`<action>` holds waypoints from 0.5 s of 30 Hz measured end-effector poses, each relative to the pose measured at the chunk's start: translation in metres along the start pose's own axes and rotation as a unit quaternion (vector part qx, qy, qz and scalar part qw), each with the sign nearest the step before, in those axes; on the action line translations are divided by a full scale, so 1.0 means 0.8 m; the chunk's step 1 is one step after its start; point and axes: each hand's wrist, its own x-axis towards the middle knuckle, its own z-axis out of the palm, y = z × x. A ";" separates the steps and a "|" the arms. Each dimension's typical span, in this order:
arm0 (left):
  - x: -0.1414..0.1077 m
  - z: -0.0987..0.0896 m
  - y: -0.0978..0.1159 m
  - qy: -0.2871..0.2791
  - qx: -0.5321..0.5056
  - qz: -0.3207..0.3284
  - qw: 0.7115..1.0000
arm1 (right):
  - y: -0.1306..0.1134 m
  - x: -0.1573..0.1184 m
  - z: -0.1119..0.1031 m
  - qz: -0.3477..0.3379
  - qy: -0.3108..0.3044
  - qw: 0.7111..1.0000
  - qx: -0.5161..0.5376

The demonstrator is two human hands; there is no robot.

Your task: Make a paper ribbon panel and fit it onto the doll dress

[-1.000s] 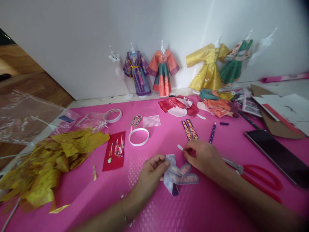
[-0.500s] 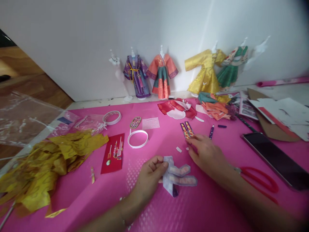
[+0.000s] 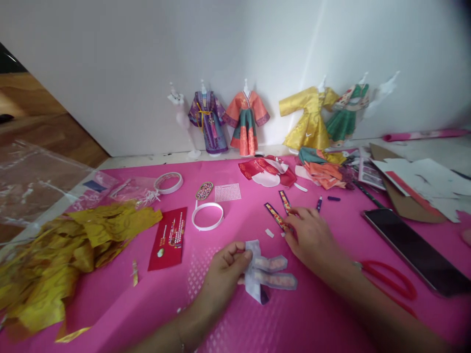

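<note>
My left hand (image 3: 225, 273) pinches a pale fabric piece (image 3: 253, 279) between thumb and fingers. Two short strips stick out from it to the right, and one lower corner shows dark purple. My right hand (image 3: 312, 239) has its fingertips closed on the near end of a narrow patterned strip (image 3: 274, 214) with dark edges. A second patterned strip (image 3: 283, 200) lies just beyond, its near end close to my fingers. Small white scraps (image 3: 270, 233) rest to the left of my right fingertips.
Red-handled scissors (image 3: 390, 277) and a phone (image 3: 415, 252) lie at right. Rolls of white tape (image 3: 208, 229), a red card (image 3: 168, 239) and crumpled yellow fabric (image 3: 47, 269) are at left. Dressed doll forms (image 3: 246, 122) stand along the wall, with fabric scraps (image 3: 322, 169) before them.
My right fingers have closed on one patterned strip, which is now swung out to the left, apart from the other. My left hand still holds the fabric piece. The view has shifted slightly.
</note>
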 end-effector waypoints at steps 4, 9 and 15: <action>0.000 0.000 0.001 -0.002 0.001 0.005 1.000 | -0.001 0.001 -0.002 -0.004 -0.023 1.000 -0.005; 0.002 0.000 0.001 -0.004 0.003 0.011 1.000 | 0.002 0.002 -0.004 0.023 -0.016 0.999 -0.019; 0.003 -0.001 -0.001 -0.009 0.005 0.010 1.000 | 0.006 0.003 0.001 0.039 -0.034 0.998 -0.036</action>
